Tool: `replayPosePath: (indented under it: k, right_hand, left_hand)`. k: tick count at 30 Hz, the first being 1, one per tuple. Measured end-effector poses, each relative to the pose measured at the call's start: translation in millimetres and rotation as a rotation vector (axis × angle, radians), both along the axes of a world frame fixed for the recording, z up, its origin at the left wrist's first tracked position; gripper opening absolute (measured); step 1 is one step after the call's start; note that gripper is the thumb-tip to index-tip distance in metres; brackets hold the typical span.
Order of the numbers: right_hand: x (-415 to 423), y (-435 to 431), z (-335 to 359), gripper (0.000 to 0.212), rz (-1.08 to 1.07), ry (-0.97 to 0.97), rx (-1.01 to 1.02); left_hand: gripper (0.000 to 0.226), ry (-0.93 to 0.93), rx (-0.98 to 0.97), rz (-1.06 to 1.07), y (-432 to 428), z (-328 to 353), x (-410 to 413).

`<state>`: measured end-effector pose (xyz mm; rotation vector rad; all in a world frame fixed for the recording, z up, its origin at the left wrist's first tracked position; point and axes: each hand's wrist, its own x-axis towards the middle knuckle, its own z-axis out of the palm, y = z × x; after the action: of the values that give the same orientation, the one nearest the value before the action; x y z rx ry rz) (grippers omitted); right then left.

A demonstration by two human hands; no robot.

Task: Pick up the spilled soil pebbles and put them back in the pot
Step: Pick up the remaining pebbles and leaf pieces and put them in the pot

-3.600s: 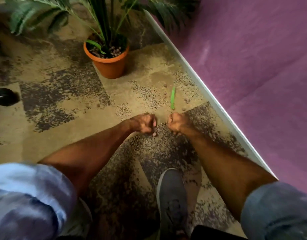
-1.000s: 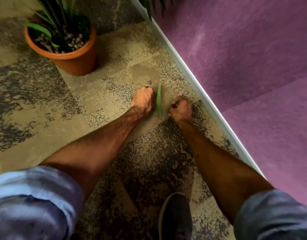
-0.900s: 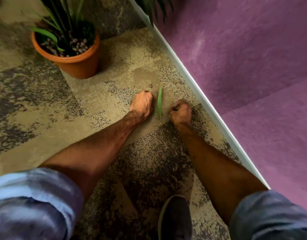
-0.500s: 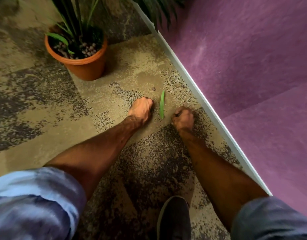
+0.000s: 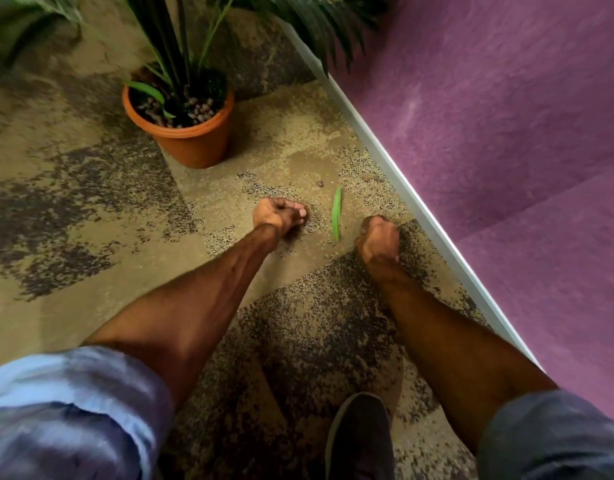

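An orange plant pot [image 5: 194, 147] stands on the carpet at upper left, with brown pebbles [image 5: 199, 110] around the plant's stems. A loose pebble [image 5: 320, 183] lies on the carpet just beyond my hands, and a few more pebbles [image 5: 367, 176] lie near the baseboard. My left hand [image 5: 279, 214] is curled into a fist left of a fallen green leaf [image 5: 336, 214], knuckles toward the pot. My right hand [image 5: 378, 239] is a tight fist right of the leaf, low over the carpet. Whatever the fists hold is hidden.
A white baseboard [image 5: 402, 181] and purple wall [image 5: 489, 116] run diagonally close on the right. Palm fronds [image 5: 319, 26] hang over the top of the view. My dark shoe [image 5: 359, 434] is planted on the mottled carpet below my arms.
My left hand has left the spot beside the leaf, drawn a little left and curled into a fist. My right hand stays clenched. The pot appears closer to the centre of view.
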<state>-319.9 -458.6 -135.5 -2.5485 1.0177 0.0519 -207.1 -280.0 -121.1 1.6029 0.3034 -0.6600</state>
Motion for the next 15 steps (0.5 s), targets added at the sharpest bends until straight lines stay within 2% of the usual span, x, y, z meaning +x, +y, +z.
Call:
replayPosePath:
  k: [4, 7, 10, 12, 13, 15]
  right_hand:
    - [13, -9, 18, 0.018, -0.231, -0.063, 0.250]
    - [33, 0, 33, 0.012, -0.376, -0.179, 0.456]
    - [64, 27, 56, 0.021, -0.386, -0.299, 0.589]
    - [89, 53, 76, 0.010, -0.358, -0.330, 0.719]
    - [103, 68, 87, 0.008, -0.344, -0.350, 0.786]
    - [132, 100, 107, 0.019, -0.315, -0.400, 0.917]
  left_hand:
    - [0.006, 0.124, -0.173, 0.152, 21, 16, -1]
    - [0.017, 0.079, -0.181, 0.214, 31, 26, 4]
    - [0.014, -0.137, -0.020, 0.322, 40, 42, 19]
    - [0.012, -0.325, 0.106, 0.408, 49, 58, 30]
    - [0.012, -0.384, 0.117, 0.473, 58, 67, 35]
    - [0.012, -0.441, 0.109, 0.610, 76, 80, 48]
